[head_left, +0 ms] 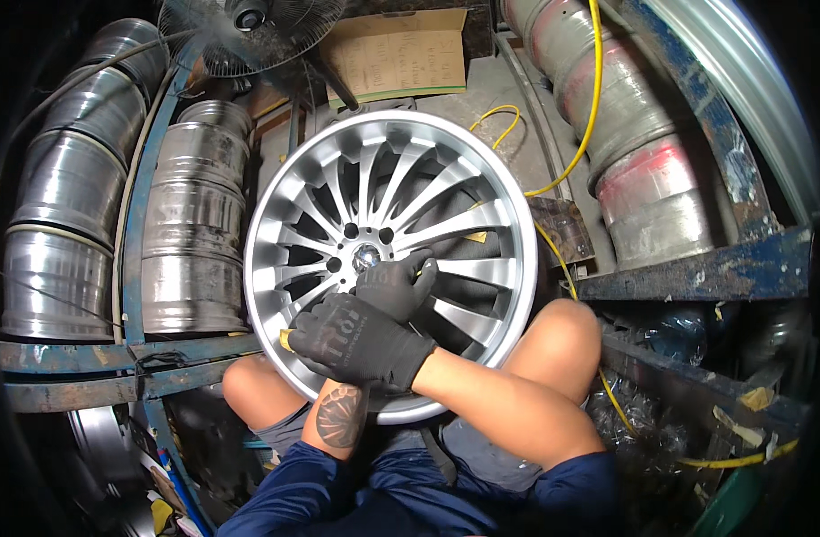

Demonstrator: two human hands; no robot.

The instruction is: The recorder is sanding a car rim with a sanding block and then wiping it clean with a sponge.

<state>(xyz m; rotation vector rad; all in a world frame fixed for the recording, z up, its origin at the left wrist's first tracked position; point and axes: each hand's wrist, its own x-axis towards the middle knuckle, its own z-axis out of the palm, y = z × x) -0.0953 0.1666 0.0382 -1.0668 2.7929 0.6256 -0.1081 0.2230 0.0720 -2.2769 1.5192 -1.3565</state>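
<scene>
A silver multi-spoke wheel rim (513,206) lies face up across my legs. My forearms are crossed over its lower part. My left hand (392,288), in a dark glove, is closed just beside the shiny hub centre (366,257); what its fingers hold, if anything, is too small to make out. Crossing over the left wrist, my gloved right hand (361,342) is closed above the lower-left spokes. A small yellow piece (286,341), thin and like a scrap of abrasive paper, sticks out from its fingers. The right hand covers part of the spokes and rim.
Stacked metal wheel barrels (191,206) stand in blue frames on the left, with more barrels (652,201) at right. A fan (249,22) and a cardboard sheet (397,54) are at the back. A yellow hose (596,98) runs down the right side.
</scene>
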